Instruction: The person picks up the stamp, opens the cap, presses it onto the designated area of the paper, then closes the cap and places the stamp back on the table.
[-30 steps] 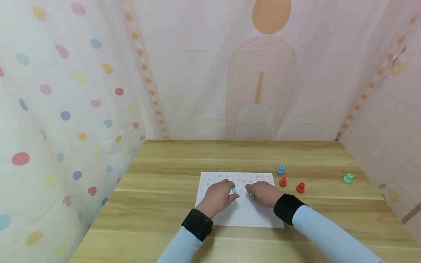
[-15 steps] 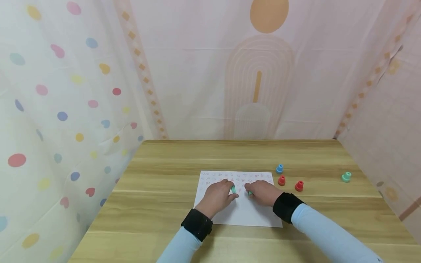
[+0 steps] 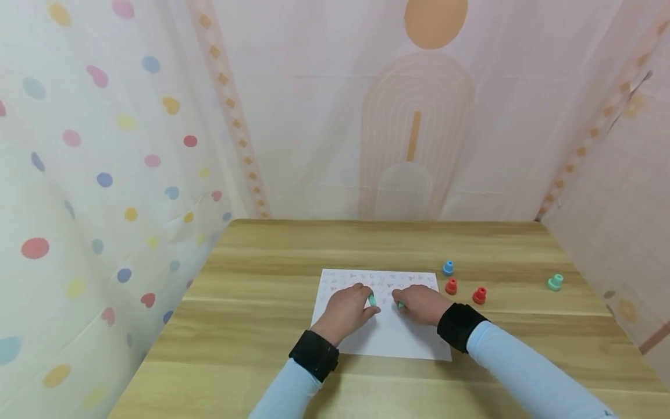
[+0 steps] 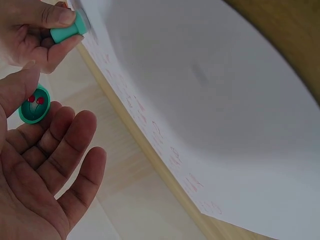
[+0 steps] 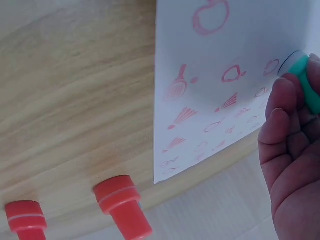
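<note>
Here, both hands' fingers pinch green pieces; only left wrist view shows cherries.

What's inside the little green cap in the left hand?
Two red, cherry-like shapes show inside the green cap. The left hand covers a bit of its edge, so that part can't be seen.

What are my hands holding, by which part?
Your left hand pinches a round green plastic cap by its rim; your right hand grips a flared green plastic stamp by its handle.
</note>
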`<state>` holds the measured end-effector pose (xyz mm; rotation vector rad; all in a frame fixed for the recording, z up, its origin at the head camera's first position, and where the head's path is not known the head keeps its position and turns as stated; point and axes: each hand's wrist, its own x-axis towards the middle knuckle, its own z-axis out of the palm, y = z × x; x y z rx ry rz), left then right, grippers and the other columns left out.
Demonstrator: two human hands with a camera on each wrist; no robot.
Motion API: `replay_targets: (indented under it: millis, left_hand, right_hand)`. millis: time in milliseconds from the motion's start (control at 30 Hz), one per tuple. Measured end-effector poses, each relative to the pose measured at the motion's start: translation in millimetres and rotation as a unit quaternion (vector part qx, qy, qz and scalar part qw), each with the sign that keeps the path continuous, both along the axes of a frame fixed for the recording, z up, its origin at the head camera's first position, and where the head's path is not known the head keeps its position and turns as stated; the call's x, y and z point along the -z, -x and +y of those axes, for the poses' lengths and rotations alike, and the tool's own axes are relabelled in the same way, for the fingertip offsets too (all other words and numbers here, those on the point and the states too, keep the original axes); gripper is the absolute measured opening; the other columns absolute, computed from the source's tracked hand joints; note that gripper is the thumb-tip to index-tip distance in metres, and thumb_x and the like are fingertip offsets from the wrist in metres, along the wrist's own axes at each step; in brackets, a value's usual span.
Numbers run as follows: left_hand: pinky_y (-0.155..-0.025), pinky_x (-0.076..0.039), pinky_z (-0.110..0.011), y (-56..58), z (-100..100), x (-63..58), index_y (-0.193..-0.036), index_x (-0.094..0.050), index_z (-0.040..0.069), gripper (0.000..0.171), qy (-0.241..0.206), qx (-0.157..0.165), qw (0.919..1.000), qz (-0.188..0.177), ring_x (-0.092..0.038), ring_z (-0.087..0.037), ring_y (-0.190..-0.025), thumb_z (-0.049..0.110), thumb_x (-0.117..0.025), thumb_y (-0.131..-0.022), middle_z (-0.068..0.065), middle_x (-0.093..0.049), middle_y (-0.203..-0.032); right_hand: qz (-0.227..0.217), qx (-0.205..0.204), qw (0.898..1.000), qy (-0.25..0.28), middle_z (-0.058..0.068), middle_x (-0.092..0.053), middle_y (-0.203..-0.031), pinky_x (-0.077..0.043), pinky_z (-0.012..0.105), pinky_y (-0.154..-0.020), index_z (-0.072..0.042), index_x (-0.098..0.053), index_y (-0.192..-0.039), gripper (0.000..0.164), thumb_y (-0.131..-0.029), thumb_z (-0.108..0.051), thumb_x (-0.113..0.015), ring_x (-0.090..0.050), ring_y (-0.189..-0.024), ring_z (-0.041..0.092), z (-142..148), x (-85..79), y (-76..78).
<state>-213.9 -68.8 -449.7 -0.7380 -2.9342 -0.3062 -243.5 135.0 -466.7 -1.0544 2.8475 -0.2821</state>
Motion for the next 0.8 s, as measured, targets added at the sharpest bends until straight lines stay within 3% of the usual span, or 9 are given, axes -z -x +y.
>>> replay_targets:
  millis: [200, 467, 667, 800]
  left_hand:
    - [-0.067, -0.055, -0.029, -2.7, -3.1, -0.5, -0.099, -0.067, 0.009, 0.032, 0.002, -0.003, 1.0, 0.001, -0.056, -0.011, -0.068, 0.037, -0.07, -0.084, 0.0, -0.063, -0.082]
    - [-0.064, -0.055, -0.029, -3.7, -6.0, 0.2, -0.096, -0.066, 0.009, 0.03, -0.006, 0.005, 0.9998, 0.016, -0.058, -0.011, -0.069, 0.036, -0.07, -0.085, -0.001, -0.065, -0.083]
    - [-0.063, -0.055, -0.028, -2.8, -5.8, -0.5, -0.097, -0.066, 0.009, 0.03, -0.011, 0.009, 0.9998, 0.015, -0.057, -0.01, -0.069, 0.036, -0.07, -0.084, -0.001, -0.066, -0.085]
    - [-0.064, -0.055, -0.028, -2.1, -4.7, -2.6, -0.098, -0.067, 0.009, 0.031, -0.013, 0.007, 0.9998, 0.014, -0.056, -0.01, -0.069, 0.036, -0.071, -0.084, -0.001, -0.066, -0.085]
  right_hand:
    - [0.004, 0.006, 1.0, -0.014, -0.002, -0.06, -0.068, -0.048, 0.032, -0.064, -0.011, -0.055, -0.085, 0.014, -0.087, -0.013, -0.068, -0.048, -0.06, 0.016, -1.2, -2.1, -1.1]
    - [0.004, -0.004, 1.0, 0.004, -0.001, -0.053, -0.065, -0.044, 0.031, -0.061, -0.009, -0.053, -0.084, 0.013, -0.088, -0.008, -0.065, -0.045, -0.059, 0.016, -0.3, -6.6, -3.0]
    - [-0.026, 0.038, 0.997, 0.07, 0.0, -0.061, -0.076, -0.049, 0.032, -0.064, -0.011, -0.061, -0.092, 0.006, -0.09, -0.013, -0.065, -0.05, -0.064, 0.015, 7.5, -29.3, -1.1]
    - [-0.034, 0.063, 0.991, 0.114, 0.003, -0.063, -0.082, -0.051, 0.033, -0.065, -0.009, -0.061, -0.099, 0.011, -0.093, -0.018, -0.062, -0.053, -0.067, 0.016, 11.6, -45.7, 3.2]
